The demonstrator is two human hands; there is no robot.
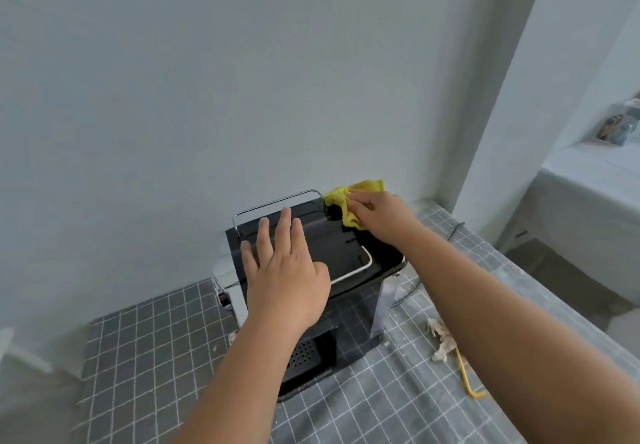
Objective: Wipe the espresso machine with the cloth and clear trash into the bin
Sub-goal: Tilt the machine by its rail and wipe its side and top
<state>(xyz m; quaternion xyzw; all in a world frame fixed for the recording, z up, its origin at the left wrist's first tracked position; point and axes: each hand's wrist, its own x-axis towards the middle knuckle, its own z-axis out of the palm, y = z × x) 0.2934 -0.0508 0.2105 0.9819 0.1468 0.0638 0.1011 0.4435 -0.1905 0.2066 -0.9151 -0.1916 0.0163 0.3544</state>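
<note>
A black and chrome espresso machine (332, 246) stands on a table against the white wall, seen from above. My left hand (284, 270) lies flat on its top with the fingers spread and holds nothing. My right hand (377, 213) presses a crumpled yellow cloth (349, 197) onto the machine's far right top corner. A scrap of crumpled paper trash (441, 339) and a yellow straw (465, 379) lie on the table to the right of the machine, partly behind my right forearm. No bin is in view.
A grey checked tablecloth (156, 357) covers the table. A cable (453, 230) runs behind the machine at the right. A white ledge (588, 173) with small objects stands at the far right, across a gap from the table's right edge.
</note>
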